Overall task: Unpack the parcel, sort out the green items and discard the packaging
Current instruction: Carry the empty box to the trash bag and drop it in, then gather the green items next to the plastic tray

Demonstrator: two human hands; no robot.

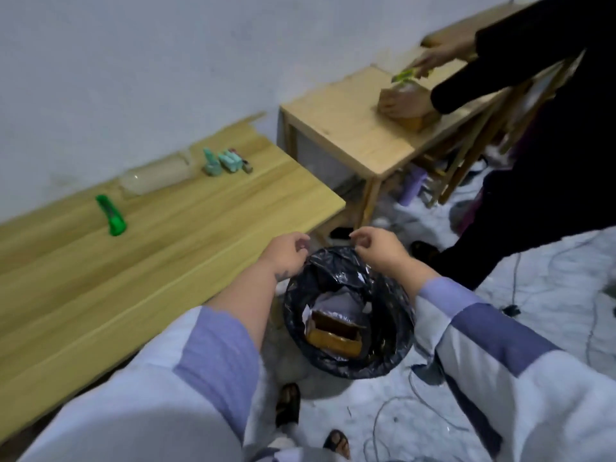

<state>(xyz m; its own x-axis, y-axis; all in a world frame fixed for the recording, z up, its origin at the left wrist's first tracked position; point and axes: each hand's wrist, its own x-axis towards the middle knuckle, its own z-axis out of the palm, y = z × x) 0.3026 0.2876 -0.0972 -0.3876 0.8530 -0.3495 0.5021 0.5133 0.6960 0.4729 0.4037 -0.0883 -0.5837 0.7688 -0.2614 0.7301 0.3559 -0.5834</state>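
You have a single view, from the camera on your head, tilted forward and steeply down, so you look along your own forearms. It sits close: your sleeves fill the lower corners, and your left hand (287, 253) and right hand (375, 247) hang near mid-frame. Directly below your fingertips gapes the bin (393, 328), seen almost straight from above. Beyond your left fingers the low table (166, 235) runs off to the wall; beyond your right fingers stands a small wooden table (340, 128). The wide lens bends the edges.
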